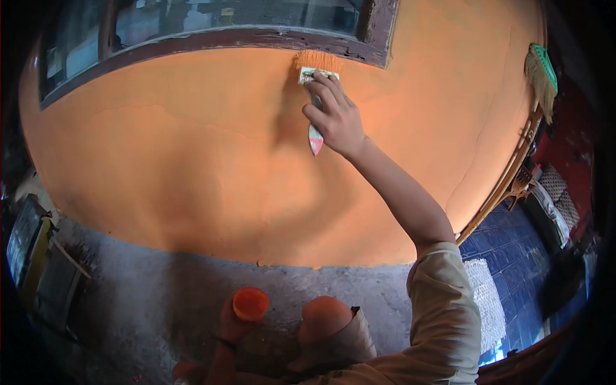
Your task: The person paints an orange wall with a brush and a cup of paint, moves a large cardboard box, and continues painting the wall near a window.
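Note:
My right hand (337,115) is closed round a wide flat paintbrush (315,138), its fingers near the metal band and the pink-tipped handle end hanging below. Orange paint coats the bristles, which touch the orange wall (212,160) just under the dark brown window frame (256,42). Low down, my left hand (232,324) is wrapped round a small orange-red cup (250,304), held beside my knee. What the cup contains cannot be made out.
Grey concrete floor (135,289) meets the wall's foot. At the right, a broom (543,77) with a green head stands bristles up beside the wall's edge, near a white mat (486,301) on blue tiles (513,256). Dark boards (54,282) lean at the left.

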`<state>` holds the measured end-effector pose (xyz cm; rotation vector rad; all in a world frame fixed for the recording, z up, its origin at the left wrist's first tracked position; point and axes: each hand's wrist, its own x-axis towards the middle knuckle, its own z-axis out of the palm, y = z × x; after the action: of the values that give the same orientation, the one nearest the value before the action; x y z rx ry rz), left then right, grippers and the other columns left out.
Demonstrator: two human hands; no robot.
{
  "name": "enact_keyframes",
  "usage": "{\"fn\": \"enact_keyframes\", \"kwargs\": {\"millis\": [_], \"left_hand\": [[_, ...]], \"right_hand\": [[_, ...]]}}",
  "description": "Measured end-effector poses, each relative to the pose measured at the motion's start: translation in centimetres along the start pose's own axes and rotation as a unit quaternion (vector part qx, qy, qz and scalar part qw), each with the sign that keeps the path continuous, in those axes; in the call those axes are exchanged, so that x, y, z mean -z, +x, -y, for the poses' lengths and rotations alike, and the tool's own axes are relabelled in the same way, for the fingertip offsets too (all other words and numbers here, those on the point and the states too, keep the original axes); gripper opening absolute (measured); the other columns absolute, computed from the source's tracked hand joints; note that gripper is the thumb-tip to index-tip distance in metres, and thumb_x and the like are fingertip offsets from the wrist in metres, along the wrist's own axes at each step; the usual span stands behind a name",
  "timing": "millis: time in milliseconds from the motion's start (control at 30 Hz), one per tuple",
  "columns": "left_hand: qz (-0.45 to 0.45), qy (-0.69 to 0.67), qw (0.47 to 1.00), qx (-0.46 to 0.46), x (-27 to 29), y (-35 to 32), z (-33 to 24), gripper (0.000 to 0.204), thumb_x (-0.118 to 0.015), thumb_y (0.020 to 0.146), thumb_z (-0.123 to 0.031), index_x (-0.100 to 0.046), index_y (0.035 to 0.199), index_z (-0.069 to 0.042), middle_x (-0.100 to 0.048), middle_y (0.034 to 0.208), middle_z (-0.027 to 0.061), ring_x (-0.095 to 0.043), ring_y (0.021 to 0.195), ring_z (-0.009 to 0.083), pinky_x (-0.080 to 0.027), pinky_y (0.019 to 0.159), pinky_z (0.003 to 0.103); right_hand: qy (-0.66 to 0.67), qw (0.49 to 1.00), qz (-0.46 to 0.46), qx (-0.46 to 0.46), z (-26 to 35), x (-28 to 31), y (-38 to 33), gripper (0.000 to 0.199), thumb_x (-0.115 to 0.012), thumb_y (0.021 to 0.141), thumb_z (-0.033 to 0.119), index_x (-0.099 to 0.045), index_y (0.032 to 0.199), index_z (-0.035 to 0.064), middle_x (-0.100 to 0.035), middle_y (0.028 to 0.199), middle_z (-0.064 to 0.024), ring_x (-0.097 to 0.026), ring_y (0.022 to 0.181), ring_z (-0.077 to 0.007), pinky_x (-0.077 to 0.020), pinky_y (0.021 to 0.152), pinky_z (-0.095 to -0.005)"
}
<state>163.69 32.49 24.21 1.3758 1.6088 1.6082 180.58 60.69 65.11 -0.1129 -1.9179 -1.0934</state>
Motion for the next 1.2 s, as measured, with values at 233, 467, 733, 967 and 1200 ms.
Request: {"fn": "enact_keyframes", "kwargs": {"millis": [233, 467, 733, 967, 1200], "left_hand": [[0.017, -0.014, 1.000, 0.014, -0.4, 0.3, -0.6, 0.086, -0.094, 0.045, -0.023, -0.052, 0.119, -0.005, -0.061, 0.112, 0.0110, -0.060, 0.105, 0.0237, -0.050, 0.088, 0.038], [0.029, 0.023, 0.999, 0.015, -0.4, 0.8, -1.8, 0.087, -0.094, 0.045, -0.025, -0.052, 0.119, -0.005, -0.060, 0.113, 0.0110, -0.059, 0.106, 0.0236, -0.049, 0.090, 0.039], [0.032, 0.023, 0.999, -0.005, -1.0, 1.2, -1.3, 0.087, -0.094, 0.045, -0.026, -0.052, 0.120, -0.006, -0.061, 0.112, 0.0103, -0.059, 0.106, 0.0232, -0.049, 0.090, 0.038], [0.034, -0.013, 0.999, 0.009, -1.9, 0.9, -0.4, 0.089, -0.094, 0.045, -0.023, -0.051, 0.121, -0.006, -0.060, 0.113, 0.0099, -0.058, 0.106, 0.0222, -0.049, 0.090, 0.038], [0.042, -0.016, 0.999, 0.014, -1.9, 1.0, -0.8, 0.088, -0.094, 0.046, -0.020, -0.051, 0.121, -0.006, -0.060, 0.114, 0.0092, -0.058, 0.106, 0.0210, -0.049, 0.090, 0.037]], "right_hand": [[0.013, 0.998, 0.014, 0.057, -0.4, 0.6, -0.6, 0.012, -0.062, 0.071, 0.015, -0.052, 0.074, 0.0092, -0.054, 0.109, -0.0136, -0.049, 0.117, -0.0341, -0.0420, 0.099, -0.0493], [-0.018, 0.999, 0.023, 0.042, -0.6, 0.7, -0.5, 0.010, -0.060, 0.073, 0.015, -0.051, 0.072, 0.0087, -0.055, 0.109, -0.0137, -0.050, 0.116, -0.0339, -0.0415, 0.100, -0.0486], [0.002, 0.998, -0.049, 0.037, -1.8, 1.7, -1.7, 0.011, -0.061, 0.071, 0.016, -0.052, 0.074, 0.0087, -0.054, 0.109, -0.0142, -0.049, 0.117, -0.0348, -0.0423, 0.100, -0.0481], [0.026, 0.998, 0.026, 0.047, -2.2, 2.3, -2.7, 0.010, -0.061, 0.072, 0.014, -0.052, 0.074, 0.0088, -0.054, 0.111, -0.0141, -0.049, 0.119, -0.0342, -0.0422, 0.100, -0.0486], [-0.022, 0.999, 0.026, 0.031, -2.1, 3.0, -3.7, 0.009, -0.060, 0.072, 0.013, -0.052, 0.073, 0.0091, -0.055, 0.110, -0.0105, -0.051, 0.116, -0.0324, -0.0449, 0.097, -0.0467]]}}
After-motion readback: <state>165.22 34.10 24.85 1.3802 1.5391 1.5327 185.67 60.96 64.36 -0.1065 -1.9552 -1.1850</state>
